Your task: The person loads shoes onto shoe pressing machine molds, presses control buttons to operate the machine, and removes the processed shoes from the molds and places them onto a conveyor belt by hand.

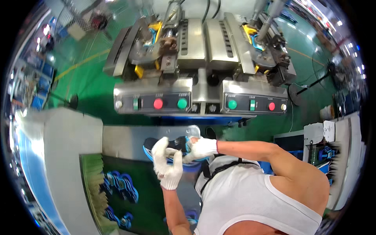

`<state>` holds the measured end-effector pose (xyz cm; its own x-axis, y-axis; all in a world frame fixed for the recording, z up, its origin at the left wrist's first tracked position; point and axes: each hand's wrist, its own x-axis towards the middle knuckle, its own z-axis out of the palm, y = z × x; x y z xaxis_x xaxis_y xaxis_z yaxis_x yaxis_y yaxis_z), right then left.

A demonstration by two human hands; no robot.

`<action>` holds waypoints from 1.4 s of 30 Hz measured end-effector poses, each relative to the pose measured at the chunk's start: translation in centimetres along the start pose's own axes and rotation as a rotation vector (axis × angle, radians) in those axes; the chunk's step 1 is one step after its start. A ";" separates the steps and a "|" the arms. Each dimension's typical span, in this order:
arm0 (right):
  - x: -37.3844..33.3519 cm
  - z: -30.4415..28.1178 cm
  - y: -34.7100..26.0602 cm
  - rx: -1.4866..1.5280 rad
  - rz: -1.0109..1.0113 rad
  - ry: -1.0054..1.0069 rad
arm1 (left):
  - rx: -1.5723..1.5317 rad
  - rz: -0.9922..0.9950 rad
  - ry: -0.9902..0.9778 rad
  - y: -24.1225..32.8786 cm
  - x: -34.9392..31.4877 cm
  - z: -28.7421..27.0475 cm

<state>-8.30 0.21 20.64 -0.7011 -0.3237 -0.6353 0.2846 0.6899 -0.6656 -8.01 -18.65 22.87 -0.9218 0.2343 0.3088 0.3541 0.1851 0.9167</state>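
Both hands wear white knitted gloves. A black and blue shoe, seemingly a sandal (pixel 149 143), lies in front of me over a grey metal shelf, its bright blue sole edge showing on the left. My right hand (pixel 199 149) reaches in from the right and closes on the right part of the sandal, near its light blue strap. Across the sandal's left part is my left hand (pixel 167 164), thumb and fingers spread apart, with nothing visible between them. The gloves hide much of the sandal's middle.
Beyond the shelf (pixel 121 137) stands a two-station metal machine (pixel 196 43) with red and green buttons (pixel 158 103). At lower left, several blue and black sandals (pixel 121 186) lie on a dark green conveyor belt (pixel 150 192) beside a bristle curtain (pixel 94 188). Another brush-edged opening (pixel 335 156) is at right.
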 end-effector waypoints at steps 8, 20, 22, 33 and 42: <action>-11.0 -6.5 5.4 1.210 -0.223 0.206 | 0.050 0.019 0.262 1.4 8.4 3.8; -15.5 -8.2 12.6 1.714 -0.320 0.407 | 0.197 -0.123 0.039 0.0 5.9 11.1; -15.4 -8.5 11.5 1.744 -0.435 0.487 | 0.149 -0.157 0.044 -0.1 5.8 11.0; -14.0 -8.6 11.0 1.783 -0.428 0.506 | 0.201 -0.136 0.057 -2.8 8.0 7.9; -12.3 -9.5 10.8 1.823 -0.310 0.402 | 0.334 0.069 -0.017 -2.0 19.8 6.4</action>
<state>-2.83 17.76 24.99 -0.8697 0.0507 -0.4909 0.1969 -0.8765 -0.4394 -25.94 -8.31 25.52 -0.8919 0.2729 0.3606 0.4506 0.4702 0.7589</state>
